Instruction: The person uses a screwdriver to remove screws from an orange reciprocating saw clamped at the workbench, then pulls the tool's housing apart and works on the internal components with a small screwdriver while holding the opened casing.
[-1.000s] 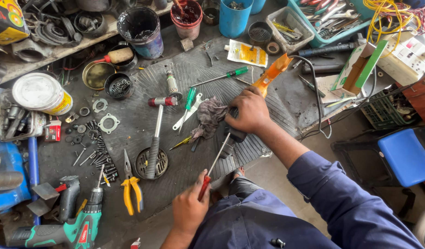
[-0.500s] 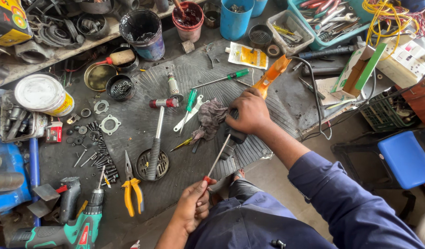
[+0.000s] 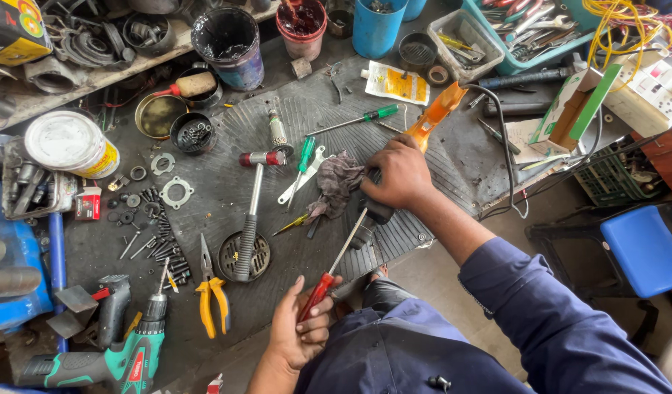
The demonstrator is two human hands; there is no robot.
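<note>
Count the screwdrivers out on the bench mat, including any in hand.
3: a red-handled one in the left hand, and two green-handled ones on the mat above the rag. The yellow tip under the rag may be another.

A hammer (image 3: 250,219) lies on the counter (image 3: 102,255), left of a rag (image 3: 336,182). Pliers (image 3: 210,292) lie right of a drill (image 3: 124,350).

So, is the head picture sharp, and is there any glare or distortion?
Head view: even daylight, soft shadows; hands and screwdriver sharp; slight glare on the white tin lid; wide-lens bending toward the edges; the blue stool looks a little overexposed.
</note>
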